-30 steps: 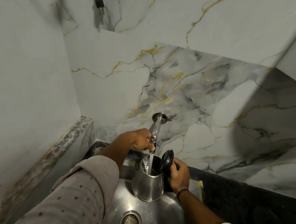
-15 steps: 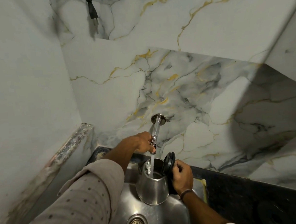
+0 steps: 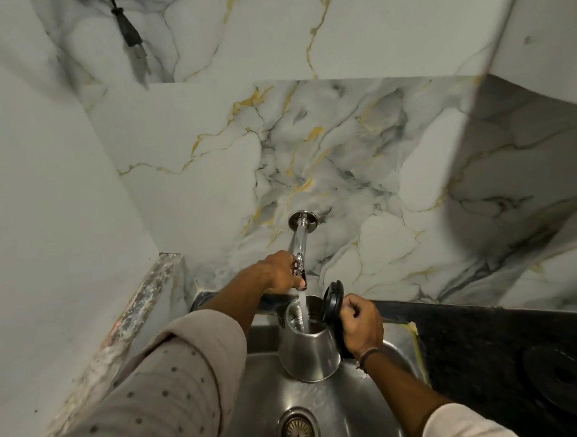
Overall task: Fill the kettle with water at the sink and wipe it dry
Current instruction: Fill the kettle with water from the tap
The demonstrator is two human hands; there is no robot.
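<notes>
A steel kettle [image 3: 309, 356] with its black lid [image 3: 332, 299] flipped open is held over the steel sink [image 3: 260, 418]. My right hand [image 3: 362, 325] grips the kettle's handle on its right side. A chrome tap [image 3: 299, 248] sticks out of the marble wall, and a stream of water [image 3: 303, 314] falls from it into the kettle's mouth. My left hand [image 3: 277, 272] is closed on the tap's lever just left of the spout.
The sink drain [image 3: 298, 432] lies below the kettle. A black countertop [image 3: 494, 347] runs to the right, with a round black kettle base [image 3: 564, 380] on it. A black plug [image 3: 129, 31] hangs on the wall at upper left. A stone ledge [image 3: 131, 328] borders the left.
The view has shifted slightly, so the hands and kettle sit lower in the picture. Water keeps running into the kettle. Both hands hold as before.
</notes>
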